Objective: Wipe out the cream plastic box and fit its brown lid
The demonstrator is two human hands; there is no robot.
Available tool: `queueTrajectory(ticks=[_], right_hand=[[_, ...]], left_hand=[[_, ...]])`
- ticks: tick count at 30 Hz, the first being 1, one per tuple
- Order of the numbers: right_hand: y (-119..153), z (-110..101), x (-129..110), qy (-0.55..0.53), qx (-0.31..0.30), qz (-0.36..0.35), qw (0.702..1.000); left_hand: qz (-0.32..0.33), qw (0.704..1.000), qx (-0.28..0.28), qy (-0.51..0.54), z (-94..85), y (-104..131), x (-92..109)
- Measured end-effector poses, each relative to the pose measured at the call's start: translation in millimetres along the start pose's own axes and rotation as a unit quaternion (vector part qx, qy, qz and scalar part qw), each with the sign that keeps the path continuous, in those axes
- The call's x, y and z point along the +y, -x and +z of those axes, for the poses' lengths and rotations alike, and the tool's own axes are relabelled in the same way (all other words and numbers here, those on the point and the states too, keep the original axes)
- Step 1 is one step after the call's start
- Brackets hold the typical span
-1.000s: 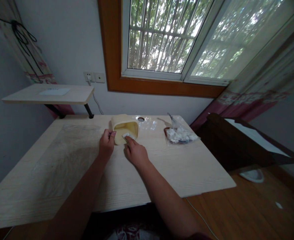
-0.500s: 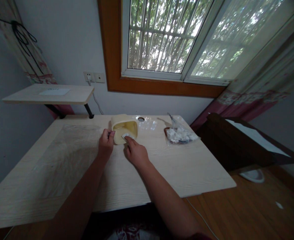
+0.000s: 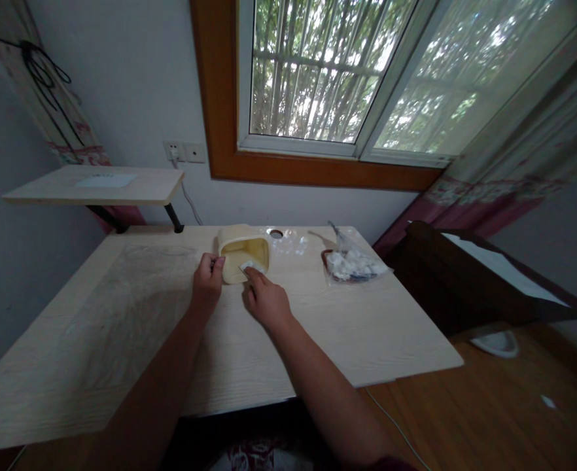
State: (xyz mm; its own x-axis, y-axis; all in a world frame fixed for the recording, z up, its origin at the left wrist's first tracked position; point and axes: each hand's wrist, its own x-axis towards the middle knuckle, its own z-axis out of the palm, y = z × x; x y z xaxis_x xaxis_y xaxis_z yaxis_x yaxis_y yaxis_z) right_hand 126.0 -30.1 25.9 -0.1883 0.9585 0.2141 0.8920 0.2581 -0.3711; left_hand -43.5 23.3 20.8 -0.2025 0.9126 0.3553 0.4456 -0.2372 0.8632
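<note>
Tub rim [image 3: 256,239] well apart from bag [image 3: 354,267]

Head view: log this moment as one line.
left hand: gripping cream container's left edge | right hand: holding small white piece at container's opening | clear bag: on desk, right side

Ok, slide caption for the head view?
On a pale desk, left hand holds a cream container, right hand a small whitish piece at its mouth.

And we're looking out from the wearer's head, one wide view, forward and down along both forearms [image 3: 325,373]! Left hand [image 3: 207,281] and right hand [image 3: 271,303] sit near mid-frame, wood-grain desk [image 3: 362,333] close below, sliding window [image 3: 313,72] straight beyond, its top cropped.
</note>
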Motion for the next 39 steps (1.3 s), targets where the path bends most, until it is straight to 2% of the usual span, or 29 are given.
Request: queueTrajectory(ticks=[32, 39], right_hand=[[0.6, -2.9, -1.5, 0.003, -0.01, 0.001, 1.0], [4.1, -3.8, -12.2, 0.015, -0.032, -0.03, 0.999]], left_hand=[[-0.02, 0.999, -0.009, 0.028, -0.1, 0.5, 1.1], [0.002, 1.0, -0.03, 0.007, -2.4, 1.1, 2.7]])
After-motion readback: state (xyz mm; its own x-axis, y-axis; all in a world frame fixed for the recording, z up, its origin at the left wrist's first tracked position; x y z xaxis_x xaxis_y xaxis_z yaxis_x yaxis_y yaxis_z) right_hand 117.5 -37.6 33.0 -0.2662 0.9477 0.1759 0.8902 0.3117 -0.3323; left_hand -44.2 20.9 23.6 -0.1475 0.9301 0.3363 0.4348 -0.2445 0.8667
